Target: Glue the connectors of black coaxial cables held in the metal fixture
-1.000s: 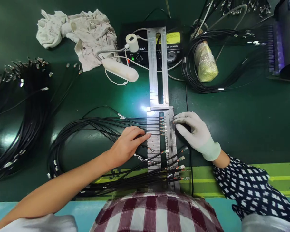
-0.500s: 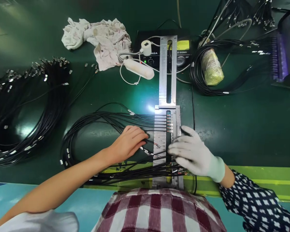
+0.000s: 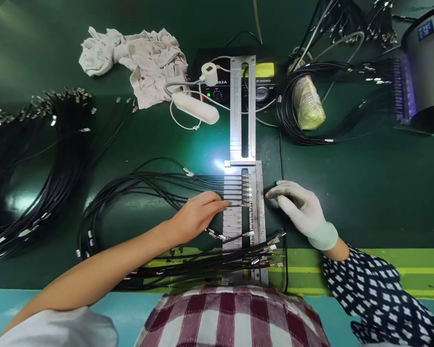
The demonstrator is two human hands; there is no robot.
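Observation:
My bare left hand [image 3: 198, 214] pinches a black cable [image 3: 235, 206] over the slotted metal fixture [image 3: 232, 219]. That cable's end with its small metal connector lies across the fixture's slot. Above it, several cables [image 3: 202, 180] lie side by side in the grooves, their connectors [image 3: 246, 185] lined up at the right rail. My right hand [image 3: 300, 207], in a white glove with dirty fingertips, is just right of the rail. Its thumb and fingers are drawn together; whatever they may hold is too small to make out. Below, a loose bundle of cables [image 3: 202, 262] crosses the fixture's lower end.
A big heap of cables [image 3: 58, 159] lies at left. Behind the fixture are a black control box [image 3: 220, 89], a white lamp [image 3: 196, 108] and a crumpled cloth [image 3: 155, 62]. Right of these are a coiled cable bundle [image 3: 284, 115], a wrapped yellowish object [image 3: 307, 106] and a grey machine [image 3: 427, 62].
My left hand has moved slightly right and laid a cable end onto the fixture below the others. My gloved right hand has moved right, off the rail, and its fingers have drawn together.

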